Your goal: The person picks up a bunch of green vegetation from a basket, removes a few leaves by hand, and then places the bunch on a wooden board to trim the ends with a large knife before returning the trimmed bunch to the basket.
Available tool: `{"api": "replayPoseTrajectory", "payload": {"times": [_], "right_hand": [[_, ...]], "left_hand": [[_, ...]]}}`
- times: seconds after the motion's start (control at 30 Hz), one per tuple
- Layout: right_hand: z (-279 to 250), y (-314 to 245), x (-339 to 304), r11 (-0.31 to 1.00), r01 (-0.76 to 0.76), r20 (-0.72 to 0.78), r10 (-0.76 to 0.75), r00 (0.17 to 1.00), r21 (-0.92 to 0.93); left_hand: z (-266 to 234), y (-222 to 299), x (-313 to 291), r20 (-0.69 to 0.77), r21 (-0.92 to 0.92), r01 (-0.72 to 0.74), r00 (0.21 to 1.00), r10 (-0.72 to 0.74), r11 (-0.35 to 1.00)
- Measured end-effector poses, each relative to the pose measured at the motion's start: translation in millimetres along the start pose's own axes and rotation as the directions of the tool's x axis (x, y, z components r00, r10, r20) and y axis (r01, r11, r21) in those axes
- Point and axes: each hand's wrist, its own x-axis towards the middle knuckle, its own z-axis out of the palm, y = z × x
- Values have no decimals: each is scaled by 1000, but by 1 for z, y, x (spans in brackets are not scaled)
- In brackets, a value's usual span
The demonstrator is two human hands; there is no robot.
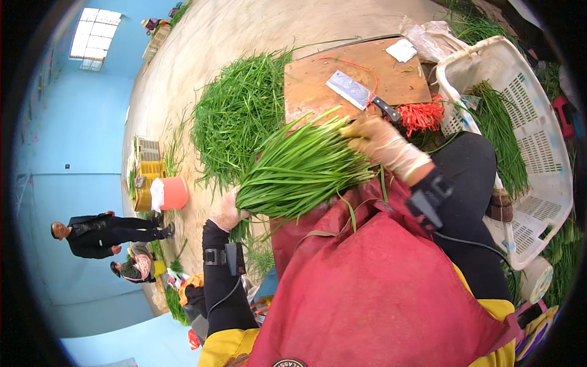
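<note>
1. Right now, your gloved right hand (382, 147) is at the pale stem ends of a thick bunch of what look like garlic chives (299, 174); it is slightly blurred, so you cannot tell whether the fingers are clenched or only touching.
2. Your gloved left hand (226, 211) is at the leafy end, its fingers partly hidden by the leaves; whether it grips or merely supports them cannot be told.
3. The bunch lies crosswise between your hands, above the red apron (361, 287). It should be light, limp at the tips, firmer at the stems, perhaps slippery if damp. The leaves probably bruise easily, so hold it around the stems and cradle the tips loosely.
4. Just beyond, a cleaver (350, 90) lies on the wooden board (306, 85), with red ties (422, 115) by its handle. A loose pile of greens (238, 110) is beside the board.
5. To your right, a white plastic basket (544, 134) holds more greens (501, 134).
6. Farther left are a pink bucket (176, 192) and a standing person (101, 235).
</note>
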Motion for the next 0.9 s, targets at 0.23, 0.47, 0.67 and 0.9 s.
{"api": "replayPoseTrajectory", "payload": {"times": [0.23,0.47,0.67,0.9], "right_hand": [[33,5,-8,426,-452,204,510,835,784],[-19,41,-22,580,-334,-103,593,799,743],[-51,44,-38,631,-317,-151,574,805,708],[-58,47,-38,541,-142,-287,629,723,829]], "left_hand": [[-5,19,-7,13,307,-171,984,176,936],[-22,49,-8,-14,375,-196,976,217,906],[-55,150,-11,-26,692,-180,962,273,699],[-68,266,-55,-123,972,12,878,462,235]]}}
